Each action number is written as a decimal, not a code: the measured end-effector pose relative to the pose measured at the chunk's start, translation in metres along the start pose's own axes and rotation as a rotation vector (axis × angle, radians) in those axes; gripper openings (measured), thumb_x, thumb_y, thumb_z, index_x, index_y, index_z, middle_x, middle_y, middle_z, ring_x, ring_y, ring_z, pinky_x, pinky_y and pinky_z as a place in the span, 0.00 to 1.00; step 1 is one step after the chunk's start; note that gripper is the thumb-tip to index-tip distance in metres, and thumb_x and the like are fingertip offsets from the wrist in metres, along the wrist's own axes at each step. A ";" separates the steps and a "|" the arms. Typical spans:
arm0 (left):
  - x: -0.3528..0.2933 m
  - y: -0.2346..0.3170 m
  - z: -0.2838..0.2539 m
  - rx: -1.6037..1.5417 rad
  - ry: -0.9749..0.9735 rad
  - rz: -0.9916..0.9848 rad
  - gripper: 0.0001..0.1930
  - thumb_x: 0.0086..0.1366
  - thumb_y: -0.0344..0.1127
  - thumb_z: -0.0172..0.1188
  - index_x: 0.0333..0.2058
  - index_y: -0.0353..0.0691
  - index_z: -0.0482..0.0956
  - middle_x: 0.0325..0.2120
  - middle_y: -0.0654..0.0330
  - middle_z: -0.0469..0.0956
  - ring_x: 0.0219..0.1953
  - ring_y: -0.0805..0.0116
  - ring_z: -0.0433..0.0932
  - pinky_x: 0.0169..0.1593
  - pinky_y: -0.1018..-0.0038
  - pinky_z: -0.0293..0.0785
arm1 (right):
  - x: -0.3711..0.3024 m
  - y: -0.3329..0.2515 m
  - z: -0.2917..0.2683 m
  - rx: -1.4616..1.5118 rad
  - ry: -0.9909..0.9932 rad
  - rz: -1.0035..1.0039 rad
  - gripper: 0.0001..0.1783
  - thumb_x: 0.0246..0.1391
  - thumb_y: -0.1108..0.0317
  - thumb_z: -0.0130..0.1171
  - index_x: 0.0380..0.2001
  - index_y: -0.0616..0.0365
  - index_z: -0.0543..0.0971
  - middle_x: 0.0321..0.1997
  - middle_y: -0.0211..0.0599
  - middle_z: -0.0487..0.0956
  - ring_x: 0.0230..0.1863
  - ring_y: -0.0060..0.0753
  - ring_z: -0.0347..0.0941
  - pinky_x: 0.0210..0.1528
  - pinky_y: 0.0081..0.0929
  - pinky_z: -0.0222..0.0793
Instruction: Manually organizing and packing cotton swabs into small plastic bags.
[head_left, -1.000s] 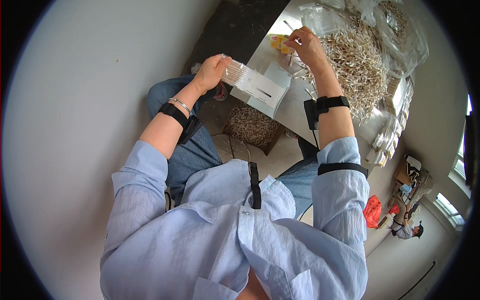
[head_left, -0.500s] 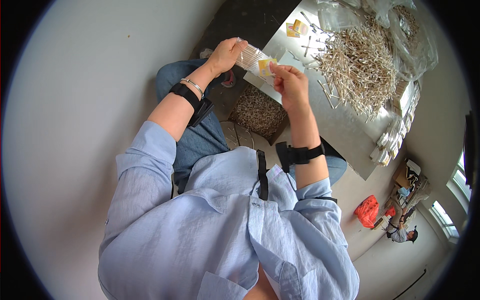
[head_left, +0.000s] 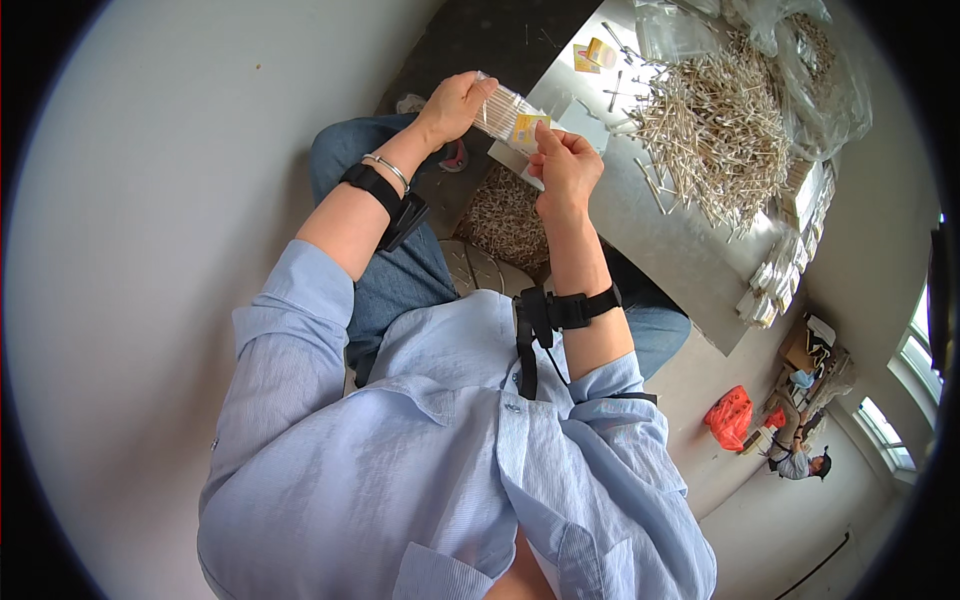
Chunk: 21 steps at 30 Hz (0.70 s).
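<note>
A clear plastic bag of cotton swabs [head_left: 497, 110] is gripped at its far end by my left hand [head_left: 452, 103], the swabs lying side by side in it. At the bag's other end is a small yellow card [head_left: 528, 128], with the fingers of my right hand [head_left: 568, 168] pinching its edge. The card seems to lie at or inside the bag's mouth; I cannot tell how deep. To the right of my hands, a large heap of loose cotton swabs [head_left: 715, 130] covers part of the metal table [head_left: 690, 270].
Yellow cards [head_left: 592, 55] lie near the table's far left edge. Clear plastic bags [head_left: 850, 100] sit beside the heap, and filled packs [head_left: 775, 280] along the right side. Below my hands stands a box of swabs [head_left: 505, 220]. Farther right are a red bag [head_left: 730, 418] and another person [head_left: 798, 462].
My right hand has moved slightly left and in toward the bag, taking the yellow card a little farther along it. My left hand has hardly moved and keeps its hold.
</note>
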<state>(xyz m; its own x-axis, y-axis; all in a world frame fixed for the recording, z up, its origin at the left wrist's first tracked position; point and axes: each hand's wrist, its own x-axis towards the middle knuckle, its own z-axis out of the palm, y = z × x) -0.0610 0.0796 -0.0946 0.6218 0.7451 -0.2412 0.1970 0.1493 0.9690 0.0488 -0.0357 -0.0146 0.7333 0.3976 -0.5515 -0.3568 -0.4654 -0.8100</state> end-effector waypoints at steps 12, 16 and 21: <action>0.000 0.002 0.002 -0.031 0.007 -0.018 0.19 0.69 0.45 0.49 0.34 0.31 0.76 0.25 0.57 0.78 0.28 0.73 0.73 0.35 0.74 0.71 | -0.004 0.008 0.027 0.072 0.063 0.016 0.11 0.52 0.68 0.64 0.26 0.64 0.74 0.21 0.35 0.75 0.14 0.23 0.70 0.13 0.21 0.67; 0.002 -0.001 0.000 0.006 -0.035 -0.051 0.19 0.71 0.45 0.48 0.38 0.33 0.76 0.28 0.62 0.78 0.31 0.77 0.73 0.38 0.78 0.71 | -0.007 0.006 0.029 -0.006 0.127 0.014 0.13 0.50 0.67 0.65 0.25 0.67 0.76 0.21 0.35 0.75 0.15 0.22 0.69 0.15 0.21 0.67; 0.000 -0.001 0.003 -0.026 0.025 -0.002 0.19 0.69 0.45 0.49 0.34 0.30 0.75 0.24 0.56 0.78 0.27 0.72 0.73 0.35 0.72 0.71 | 0.006 0.005 0.013 -0.160 -0.010 -0.025 0.09 0.47 0.70 0.62 0.24 0.67 0.79 0.22 0.34 0.77 0.18 0.20 0.69 0.19 0.20 0.68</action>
<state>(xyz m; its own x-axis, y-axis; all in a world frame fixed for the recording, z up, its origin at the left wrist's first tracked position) -0.0587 0.0776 -0.0963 0.6020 0.7611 -0.2416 0.1778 0.1672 0.9698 0.0438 -0.0257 -0.0240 0.7350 0.4179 -0.5340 -0.2410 -0.5752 -0.7818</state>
